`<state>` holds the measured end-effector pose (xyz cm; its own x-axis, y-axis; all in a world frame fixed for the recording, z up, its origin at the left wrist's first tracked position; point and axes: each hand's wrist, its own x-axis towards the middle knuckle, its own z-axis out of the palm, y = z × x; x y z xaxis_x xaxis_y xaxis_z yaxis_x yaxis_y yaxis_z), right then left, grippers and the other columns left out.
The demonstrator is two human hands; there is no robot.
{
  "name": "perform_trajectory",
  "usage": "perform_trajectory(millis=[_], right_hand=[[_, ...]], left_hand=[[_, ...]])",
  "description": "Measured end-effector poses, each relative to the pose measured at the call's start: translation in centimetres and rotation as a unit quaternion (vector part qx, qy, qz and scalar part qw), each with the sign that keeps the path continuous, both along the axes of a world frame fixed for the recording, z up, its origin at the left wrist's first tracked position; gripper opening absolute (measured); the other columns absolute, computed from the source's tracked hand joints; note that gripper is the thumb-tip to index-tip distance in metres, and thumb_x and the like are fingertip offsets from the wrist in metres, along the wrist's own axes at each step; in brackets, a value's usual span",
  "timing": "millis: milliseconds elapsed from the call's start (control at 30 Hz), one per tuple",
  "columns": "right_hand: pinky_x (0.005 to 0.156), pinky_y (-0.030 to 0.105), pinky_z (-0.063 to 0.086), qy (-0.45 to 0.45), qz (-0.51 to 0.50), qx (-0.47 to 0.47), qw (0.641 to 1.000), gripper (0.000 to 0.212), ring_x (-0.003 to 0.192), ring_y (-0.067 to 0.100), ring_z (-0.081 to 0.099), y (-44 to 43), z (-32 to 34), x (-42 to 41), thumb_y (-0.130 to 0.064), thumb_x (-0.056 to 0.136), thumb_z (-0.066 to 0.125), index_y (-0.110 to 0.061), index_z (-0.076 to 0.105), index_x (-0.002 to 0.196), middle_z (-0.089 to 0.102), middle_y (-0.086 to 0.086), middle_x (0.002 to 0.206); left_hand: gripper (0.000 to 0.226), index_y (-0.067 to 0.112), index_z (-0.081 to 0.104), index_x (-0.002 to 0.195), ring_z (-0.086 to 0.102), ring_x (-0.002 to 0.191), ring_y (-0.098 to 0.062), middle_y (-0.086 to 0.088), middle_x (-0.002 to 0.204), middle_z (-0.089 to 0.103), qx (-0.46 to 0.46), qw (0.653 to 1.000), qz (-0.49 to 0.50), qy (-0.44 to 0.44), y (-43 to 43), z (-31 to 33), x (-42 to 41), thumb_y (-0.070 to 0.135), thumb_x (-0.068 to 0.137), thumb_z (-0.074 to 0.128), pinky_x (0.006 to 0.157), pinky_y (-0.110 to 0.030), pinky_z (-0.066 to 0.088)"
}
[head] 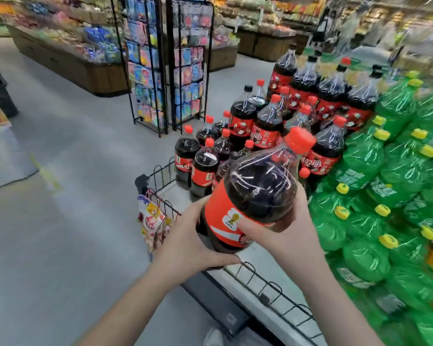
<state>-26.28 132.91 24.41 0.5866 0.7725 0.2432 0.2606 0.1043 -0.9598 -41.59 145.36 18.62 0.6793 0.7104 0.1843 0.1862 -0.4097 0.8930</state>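
A large cola bottle [255, 193] with dark drink, a red label and a red cap is tilted, its cap pointing up and to the right. My left hand [190, 243] grips its base from below and the left. My right hand [293, 226] grips its side, thumb lying across the red label. The bottle hangs above the low grey display shelf [268, 268] with a black wire rail. Just beyond it stand several more cola bottles [205, 168] on the shelf's front corner.
Taller rows of cola bottles [318, 96] rise behind, and green soda bottles [390, 186] with yellow caps fill the right. Snack packets [151, 221] hang off the shelf's left end. Two black wire racks [165, 66] stand on the grey floor, which is open to the left.
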Motion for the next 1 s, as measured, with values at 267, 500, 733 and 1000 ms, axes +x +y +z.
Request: perform_trajectory(millis=[267, 500, 733, 1000], right_hand=[[0.107, 0.047, 0.054, 0.014, -0.024, 0.007, 1.0, 0.109, 0.123, 0.009, 0.068, 3.5, -1.6, 4.0, -0.04, 0.048, 0.096, -0.041, 0.047, 0.145, 0.068, -0.018, 0.133], [0.109, 0.05, 0.052, 0.016, -0.027, -0.027, 0.999, 0.114, 0.13, 0.011, 0.064, 5.9, -3.1, 8.7, -0.043, 0.05, 0.1, -0.04, 0.044, 0.149, 0.064, -0.015, 0.14], [0.108, 0.046, 0.053, 0.012, -0.031, -0.047, 0.998, 0.116, 0.13, 0.006, 0.063, 6.9, -4.4, 12.4, -0.04, 0.048, 0.1, -0.046, 0.043, 0.148, 0.063, -0.023, 0.139], [0.11, 0.036, 0.05, 0.019, -0.047, -0.08, 0.996, 0.12, 0.129, -0.004, 0.059, 7.0, -5.2, 14.5, -0.047, 0.049, 0.097, -0.044, 0.036, 0.153, 0.061, -0.03, 0.137]], left_hand=[[0.113, 0.05, 0.046, 0.139, 0.058, 0.115, 0.018, 0.04, 0.121, 0.062, -0.012, 0.999, -0.018, 0.044, 4.0, -1.0, 4.7, 0.039, 0.046, 0.108, 0.089, -0.002, 0.046], [0.111, 0.058, 0.042, 0.133, 0.057, 0.115, 0.02, 0.045, 0.123, 0.058, -0.028, 0.998, -0.039, 0.043, 6.8, -2.1, 9.5, 0.028, 0.049, 0.107, 0.089, -0.001, 0.045], [0.112, 0.047, 0.044, 0.139, 0.062, 0.117, 0.012, 0.037, 0.125, 0.063, -0.039, 0.997, -0.065, 0.033, 8.2, -4.3, 13.9, 0.021, 0.051, 0.107, 0.089, -0.005, 0.049], [0.112, 0.038, 0.047, 0.147, 0.06, 0.125, 0.006, 0.028, 0.134, 0.064, -0.064, 0.993, -0.093, 0.04, 8.9, -6.7, 16.9, 0.022, 0.054, 0.107, 0.094, -0.009, 0.049]])
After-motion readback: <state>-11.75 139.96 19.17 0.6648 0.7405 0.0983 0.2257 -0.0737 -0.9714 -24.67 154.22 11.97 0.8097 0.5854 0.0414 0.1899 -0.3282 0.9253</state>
